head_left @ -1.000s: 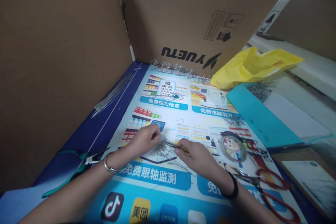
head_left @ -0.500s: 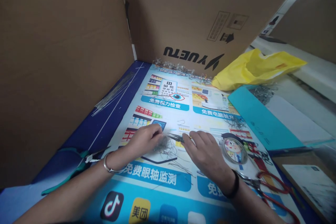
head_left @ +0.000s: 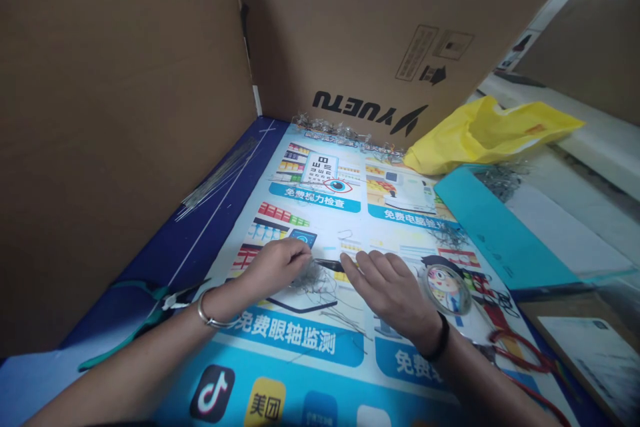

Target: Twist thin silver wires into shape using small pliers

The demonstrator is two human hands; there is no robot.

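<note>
At left fingers (head_left: 300, 250), pinched, contents unclear: tip of pliers (head_left: 331, 265), held in curled right fingers (head_left: 371, 269).

Dim o/all w/ sl. blur

Brown cardboard (head_left: 125, 93) is standing across the upper left and top centre of the frame. A yellow bag (head_left: 493, 137) is slumping at the upper right, a turquoise folder (head_left: 483, 227) is lying below it, and a clear tape roll (head_left: 467, 295) is resting at lower right.
</note>
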